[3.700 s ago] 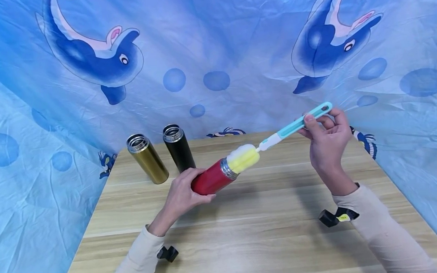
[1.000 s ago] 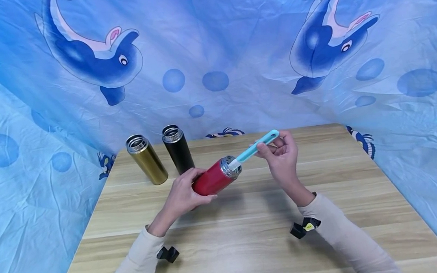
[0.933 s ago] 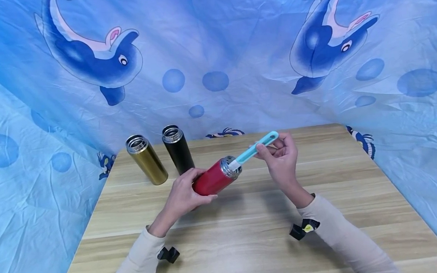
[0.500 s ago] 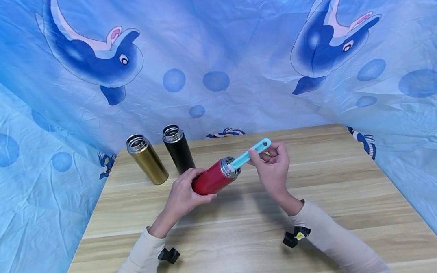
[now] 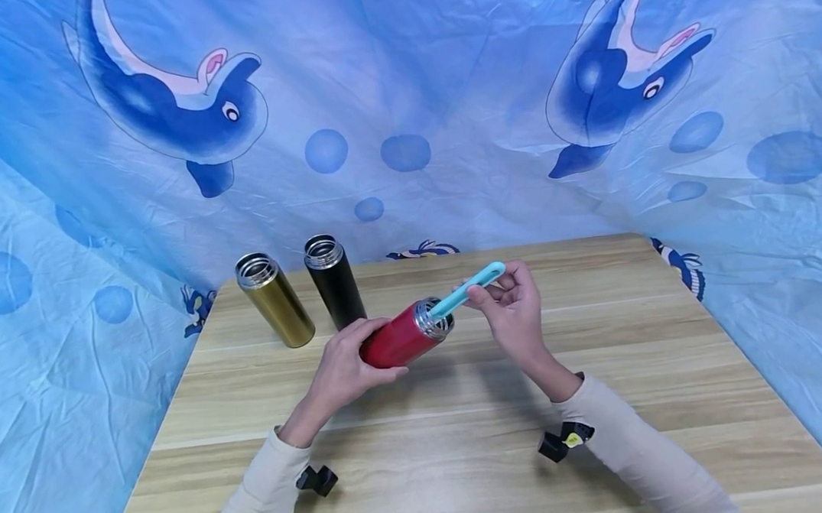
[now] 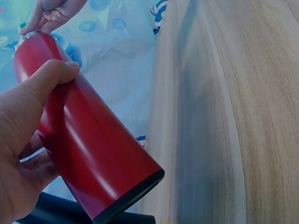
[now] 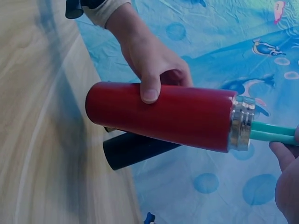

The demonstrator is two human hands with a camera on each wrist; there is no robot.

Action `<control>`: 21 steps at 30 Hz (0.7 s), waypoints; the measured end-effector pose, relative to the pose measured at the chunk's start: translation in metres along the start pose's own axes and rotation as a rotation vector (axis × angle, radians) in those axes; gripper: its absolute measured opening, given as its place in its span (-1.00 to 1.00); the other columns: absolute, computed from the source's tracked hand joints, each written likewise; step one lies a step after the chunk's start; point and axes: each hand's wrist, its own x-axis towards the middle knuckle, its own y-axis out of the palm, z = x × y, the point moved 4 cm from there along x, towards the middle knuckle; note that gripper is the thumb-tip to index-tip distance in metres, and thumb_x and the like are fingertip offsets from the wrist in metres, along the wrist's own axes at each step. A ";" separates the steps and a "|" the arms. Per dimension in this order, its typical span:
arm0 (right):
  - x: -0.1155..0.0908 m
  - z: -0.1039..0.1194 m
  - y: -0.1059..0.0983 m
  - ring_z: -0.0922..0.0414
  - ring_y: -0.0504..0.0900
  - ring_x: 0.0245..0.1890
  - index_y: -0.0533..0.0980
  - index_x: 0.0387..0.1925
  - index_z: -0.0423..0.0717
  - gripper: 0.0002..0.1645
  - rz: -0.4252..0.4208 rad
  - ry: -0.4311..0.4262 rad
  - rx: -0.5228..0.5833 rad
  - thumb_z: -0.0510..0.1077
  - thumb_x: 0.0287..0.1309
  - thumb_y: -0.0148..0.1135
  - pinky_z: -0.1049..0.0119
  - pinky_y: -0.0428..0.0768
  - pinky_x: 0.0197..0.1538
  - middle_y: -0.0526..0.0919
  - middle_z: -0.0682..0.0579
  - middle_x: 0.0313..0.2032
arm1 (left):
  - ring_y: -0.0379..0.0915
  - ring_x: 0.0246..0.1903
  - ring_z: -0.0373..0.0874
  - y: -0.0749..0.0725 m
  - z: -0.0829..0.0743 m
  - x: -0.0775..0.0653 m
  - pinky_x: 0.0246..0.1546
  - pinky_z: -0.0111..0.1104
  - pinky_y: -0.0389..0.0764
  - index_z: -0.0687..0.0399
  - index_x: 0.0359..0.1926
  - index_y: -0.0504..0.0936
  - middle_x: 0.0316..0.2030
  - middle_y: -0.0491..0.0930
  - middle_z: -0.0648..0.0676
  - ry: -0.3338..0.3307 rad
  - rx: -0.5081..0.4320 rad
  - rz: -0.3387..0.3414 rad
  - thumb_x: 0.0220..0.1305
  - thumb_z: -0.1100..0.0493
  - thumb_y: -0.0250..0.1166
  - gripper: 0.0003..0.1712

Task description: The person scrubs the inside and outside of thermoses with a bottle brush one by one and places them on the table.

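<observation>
A red thermos bottle [image 5: 402, 339], lidless with a silver threaded neck, is held tilted above the table by my left hand [image 5: 347, 365], its mouth up to the right. In the left wrist view my thumb lies across the red thermos bottle [image 6: 93, 135], and its dark base hangs clear of the wood. My right hand [image 5: 515, 313] pinches the turquoise handle of a bottle brush [image 5: 466, 292] between thumb and fingers. The handle's lower end enters the bottle's mouth. The brush's sponge head is hidden inside the bottle.
On the wooden table [image 5: 461, 453], a gold thermos bottle [image 5: 278, 304] and a black thermos bottle [image 5: 335, 284] stand lidless at the back left, the black one just behind my left hand. A blue dolphin-print curtain [image 5: 403, 73] surrounds the table's back and sides.
The yellow and white sponge head, earlier at the bottle's mouth, has gone inside as my right hand moved left and down. Lately the handle has turned slightly. My left hand stays nearly still.
</observation>
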 end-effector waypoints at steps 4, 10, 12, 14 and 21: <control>0.002 0.005 -0.003 0.05 0.81 -0.21 0.37 -0.10 -0.20 -0.71 0.001 -0.030 0.003 -0.48 0.27 0.25 0.10 0.73 -0.12 0.78 -0.02 -0.20 | 0.58 -0.01 -0.03 -0.001 0.000 -0.001 -0.13 -0.09 0.73 -0.04 0.23 0.60 0.04 0.64 0.01 -0.009 -0.016 0.002 -0.20 0.00 0.74 -0.12; 0.006 0.012 -0.008 0.08 0.81 -0.26 0.41 -0.15 -0.23 -0.69 -0.065 -0.070 -0.042 -0.57 0.19 0.22 0.16 0.75 -0.23 0.78 -0.04 -0.25 | 0.58 -0.02 -0.02 -0.001 0.000 -0.003 -0.12 -0.07 0.73 0.01 0.21 0.59 0.03 0.64 0.03 -0.031 -0.024 0.002 -0.19 0.01 0.73 -0.13; 0.007 0.013 -0.011 0.08 0.81 -0.28 0.41 -0.16 -0.24 -0.71 -0.090 -0.072 -0.053 -0.55 0.18 0.24 0.17 0.75 -0.25 0.77 -0.04 -0.27 | 0.58 -0.02 -0.02 -0.001 0.000 -0.003 -0.11 -0.07 0.72 0.01 0.21 0.59 0.03 0.64 0.03 -0.034 -0.021 -0.001 -0.18 0.01 0.73 -0.14; 0.008 0.015 -0.012 0.09 0.81 -0.30 0.42 -0.16 -0.25 -0.72 -0.108 -0.073 -0.064 -0.52 0.19 0.27 0.16 0.75 -0.26 0.77 -0.04 -0.28 | 0.58 -0.02 -0.02 -0.001 0.001 -0.004 -0.10 -0.07 0.72 0.01 0.20 0.59 0.03 0.64 0.03 -0.036 -0.014 -0.005 -0.18 0.00 0.73 -0.14; 0.015 0.023 -0.017 0.08 0.81 -0.32 0.44 -0.12 -0.26 -0.73 -0.119 -0.072 -0.057 -0.49 0.21 0.30 0.15 0.75 -0.24 0.77 -0.05 -0.29 | 0.59 -0.04 -0.02 -0.001 0.003 -0.004 -0.09 -0.06 0.70 0.01 0.19 0.60 0.02 0.65 0.03 -0.030 0.011 -0.013 -0.19 0.00 0.73 -0.14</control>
